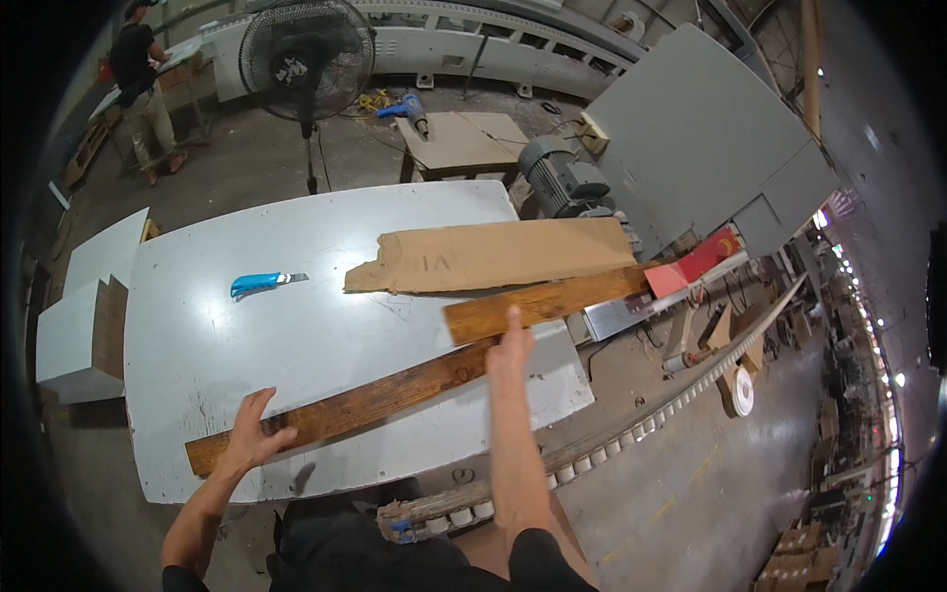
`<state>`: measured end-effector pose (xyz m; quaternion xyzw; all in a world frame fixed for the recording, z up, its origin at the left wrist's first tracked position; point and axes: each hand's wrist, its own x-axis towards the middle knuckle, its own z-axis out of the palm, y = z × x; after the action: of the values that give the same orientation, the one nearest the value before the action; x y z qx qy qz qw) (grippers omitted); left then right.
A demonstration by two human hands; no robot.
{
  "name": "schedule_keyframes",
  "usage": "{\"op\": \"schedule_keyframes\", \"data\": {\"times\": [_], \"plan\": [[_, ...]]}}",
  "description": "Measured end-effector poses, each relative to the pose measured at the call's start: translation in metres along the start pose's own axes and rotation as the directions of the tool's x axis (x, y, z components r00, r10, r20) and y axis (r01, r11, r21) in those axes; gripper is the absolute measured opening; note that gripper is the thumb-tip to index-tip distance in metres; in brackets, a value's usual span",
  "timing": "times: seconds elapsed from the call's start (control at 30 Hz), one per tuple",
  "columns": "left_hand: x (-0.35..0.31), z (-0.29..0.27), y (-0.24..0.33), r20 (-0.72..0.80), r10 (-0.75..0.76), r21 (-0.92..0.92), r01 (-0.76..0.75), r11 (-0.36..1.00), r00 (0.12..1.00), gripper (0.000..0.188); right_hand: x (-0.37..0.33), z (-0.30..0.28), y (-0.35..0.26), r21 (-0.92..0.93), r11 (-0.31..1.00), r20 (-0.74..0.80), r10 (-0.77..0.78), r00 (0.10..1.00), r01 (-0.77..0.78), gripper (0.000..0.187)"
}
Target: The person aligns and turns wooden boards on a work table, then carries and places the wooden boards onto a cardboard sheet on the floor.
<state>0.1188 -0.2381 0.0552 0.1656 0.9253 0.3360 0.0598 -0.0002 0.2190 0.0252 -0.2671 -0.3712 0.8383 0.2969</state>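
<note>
Two long brown-stained wooden boards lie at a slant across a white tabletop (326, 227). My left hand (254, 439) is over the left part of the nearer board (385, 397), thumb and fingers spread apart. My right hand (510, 347) is closed at the near edge of the farther board (567, 300), one digit lying on its top face; its other fingers are hidden. Beneath this hand the right end of the nearer board meets the farther one. The farther board's right end reaches a red guard (695, 266) on a machine.
A torn cardboard strip (503, 255) and a blue utility knife (266, 283) with blade showing lie on the table. Beyond stand a pedestal fan (306, 64), a motor (567, 178) and a low table (464, 143) with a blue heat gun. A curved roller rail (631, 429) runs close by my right arm. Another person (143, 84) stands far left.
</note>
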Motion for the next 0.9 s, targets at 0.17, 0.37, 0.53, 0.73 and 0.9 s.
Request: {"op": "schedule_keyframes", "data": {"times": [0.17,0.37,0.53,0.73,0.9], "plan": [[0.060,0.013,0.036,0.254,-0.342,-0.896,0.353,0.269,0.905,0.058,-0.170,0.051,0.080,-0.266,0.964,0.029,0.036,0.999,-0.027,0.040],[0.029,0.000,-0.009,0.203,-0.448,-0.930,0.314,0.189,0.871,0.028,-0.248,0.061,0.116,-0.143,0.985,-0.089,0.089,0.992,-0.101,0.055],[-0.070,-0.099,-0.087,-0.071,-0.225,-0.625,0.133,0.770,0.972,0.023,-0.179,0.071,0.046,0.230,0.966,0.011,0.118,0.993,-0.117,0.073],[-0.118,-0.156,-0.106,-0.260,0.371,-0.206,-0.426,0.881,0.892,0.040,-0.195,0.058,0.083,0.681,0.646,0.442,0.014,0.897,-0.345,0.044],[-0.143,-0.178,-0.116,-0.293,0.468,0.069,-0.469,0.880,0.834,0.043,-0.227,0.052,0.110,0.702,0.582,0.518,-0.021,0.855,-0.411,0.040]]}}
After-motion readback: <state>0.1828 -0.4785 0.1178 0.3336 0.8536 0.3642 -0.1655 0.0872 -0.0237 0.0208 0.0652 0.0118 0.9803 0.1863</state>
